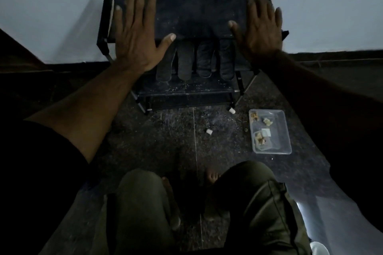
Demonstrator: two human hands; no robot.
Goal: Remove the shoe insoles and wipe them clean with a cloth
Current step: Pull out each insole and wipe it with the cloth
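Note:
Several dark insoles (185,60) lie side by side on the lower shelf of a black shoe rack (186,8), their heel ends pointing toward me. My left hand (138,33) is spread flat, palm down, in front of the left part of the rack's top shelf. My right hand (259,31) is spread the same way over the right part. Both hands hold nothing. No cloth or shoe shows in the dim view.
The rack stands against a pale wall on a dark speckled floor. A clear plastic tray (284,130) with small scraps lies on the floor at the right. Two small white caps (209,131) lie near the rack's feet. My knees and bare feet (211,178) are below.

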